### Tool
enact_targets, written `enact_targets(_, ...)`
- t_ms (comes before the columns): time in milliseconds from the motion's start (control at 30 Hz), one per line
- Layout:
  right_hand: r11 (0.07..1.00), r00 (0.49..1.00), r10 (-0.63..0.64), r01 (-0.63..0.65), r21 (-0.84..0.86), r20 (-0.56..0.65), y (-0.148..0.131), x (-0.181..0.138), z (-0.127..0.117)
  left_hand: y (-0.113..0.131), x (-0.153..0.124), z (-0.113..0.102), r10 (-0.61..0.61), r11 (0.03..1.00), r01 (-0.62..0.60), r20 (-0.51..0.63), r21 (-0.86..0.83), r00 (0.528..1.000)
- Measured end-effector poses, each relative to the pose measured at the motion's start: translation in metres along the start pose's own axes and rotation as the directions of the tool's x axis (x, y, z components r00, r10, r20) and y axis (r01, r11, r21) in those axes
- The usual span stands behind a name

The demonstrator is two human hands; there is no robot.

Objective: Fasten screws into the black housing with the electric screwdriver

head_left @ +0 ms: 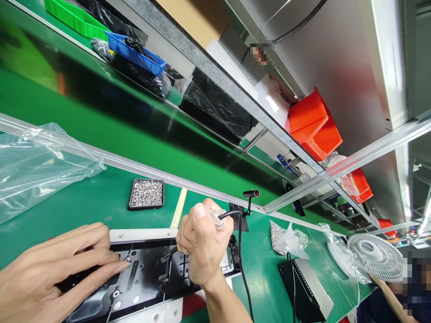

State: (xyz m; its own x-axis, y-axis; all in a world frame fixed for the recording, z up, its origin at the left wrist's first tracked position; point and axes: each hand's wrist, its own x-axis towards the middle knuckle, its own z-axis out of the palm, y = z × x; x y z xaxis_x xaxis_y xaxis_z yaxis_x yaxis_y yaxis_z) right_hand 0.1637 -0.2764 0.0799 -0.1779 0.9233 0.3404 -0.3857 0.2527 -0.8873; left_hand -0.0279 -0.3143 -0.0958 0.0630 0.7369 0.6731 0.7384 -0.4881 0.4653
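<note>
Currently: 2 hands on a black panel [148, 278] at a green bench [84, 202].

Left hand [57, 273] lies open and flat on the panel's left part, fingertips beside a screw hole, gripping nothing. Right hand [202, 246] is fisted around a corded tool [217, 218], held upright over the panel's middle; its black cable [244, 273] trails down the bench. Tray of small screws [146, 194] sits just behind the panel. Clear plastic bag [40, 166] lies far left; small white fan [375, 255] far right.

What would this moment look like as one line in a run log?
left hand: flat on black plastic panel | right hand: gripping corded tool over panel | small black tray of silvery screws: behind panel
</note>
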Motion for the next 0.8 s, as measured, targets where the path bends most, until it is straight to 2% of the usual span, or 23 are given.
enact_targets(800,1.000,1.000,-0.004,0.004,0.018,0.008,-0.0004,0.0006,0.0007,-0.0031,-0.0062,0.0000,0.007,1.000,-0.007,-0.024,-0.005,1.000)
